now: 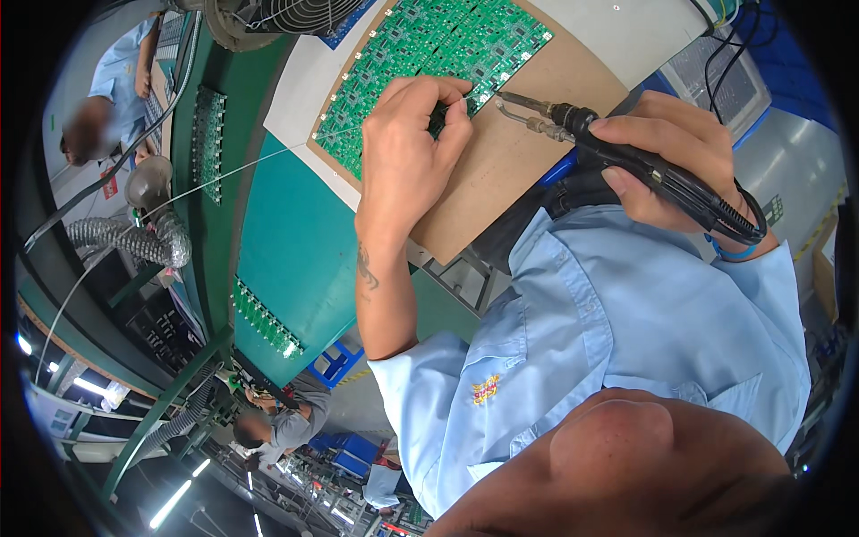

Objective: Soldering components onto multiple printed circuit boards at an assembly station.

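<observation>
My left hand (407, 148) is closed in a pinch over a green circuit board (420, 45). A thin solder wire (250, 164) runs from the left into its fingers, with the end near the board's edge. In my right hand (676, 143) is a black soldering iron (662, 174), its fingers wrapped round the grip. The iron's slim metal tip points left, close to the board's edge and to my left fingertips. Just below that tip is a second, bent metal tube. Under the board lies a brown cardboard sheet (510, 170).
A green mat (295, 242) covers the bench on the left, with a narrow board strip (267, 318) at its edge. A ribbed silver duct (116, 234) and a fan (309, 12) stand near the bench. Other people work at the far left and lower left.
</observation>
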The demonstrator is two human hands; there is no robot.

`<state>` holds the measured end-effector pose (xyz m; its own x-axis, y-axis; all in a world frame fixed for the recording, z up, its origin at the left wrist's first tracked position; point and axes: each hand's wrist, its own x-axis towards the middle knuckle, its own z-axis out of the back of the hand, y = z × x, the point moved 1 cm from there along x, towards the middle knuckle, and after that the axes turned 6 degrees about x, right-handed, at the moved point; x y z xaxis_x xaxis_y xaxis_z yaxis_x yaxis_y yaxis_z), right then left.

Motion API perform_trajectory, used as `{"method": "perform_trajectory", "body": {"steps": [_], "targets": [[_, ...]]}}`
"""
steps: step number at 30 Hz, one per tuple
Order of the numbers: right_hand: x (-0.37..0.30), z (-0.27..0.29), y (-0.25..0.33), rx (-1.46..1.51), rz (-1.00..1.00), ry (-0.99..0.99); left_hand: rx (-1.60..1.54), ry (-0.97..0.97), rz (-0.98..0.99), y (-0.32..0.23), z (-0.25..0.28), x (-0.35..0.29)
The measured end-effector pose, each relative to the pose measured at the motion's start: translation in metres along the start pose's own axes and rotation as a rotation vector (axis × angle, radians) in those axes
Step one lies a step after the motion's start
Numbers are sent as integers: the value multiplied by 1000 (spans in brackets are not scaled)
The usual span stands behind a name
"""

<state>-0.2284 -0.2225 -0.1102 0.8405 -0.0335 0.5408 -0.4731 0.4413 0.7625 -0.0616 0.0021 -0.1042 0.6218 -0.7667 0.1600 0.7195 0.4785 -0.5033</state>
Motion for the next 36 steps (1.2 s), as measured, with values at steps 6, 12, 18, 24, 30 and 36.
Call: {"method": "perform_trajectory", "body": {"steps": [6, 12, 18, 24, 30, 36], "targets": [[2, -2, -2, 17, -3, 15, -38, 35, 49, 0, 1, 0], [5, -2, -2, 29, -9, 35, -37, 39, 56, 1, 1, -1], [6, -3, -1, 36, -23, 40, -83, 26, 68, 2, 0, 0], [9, -4, 2, 9, -6, 42, -100, 24, 60, 2, -1, 1], [8, -3, 4, -9, -27, 62, -11, 26, -37, 4, -1, 3], [8, -5, 6, -20, -21, 63, 14, 42, -52, 4, -1, 5]]}}
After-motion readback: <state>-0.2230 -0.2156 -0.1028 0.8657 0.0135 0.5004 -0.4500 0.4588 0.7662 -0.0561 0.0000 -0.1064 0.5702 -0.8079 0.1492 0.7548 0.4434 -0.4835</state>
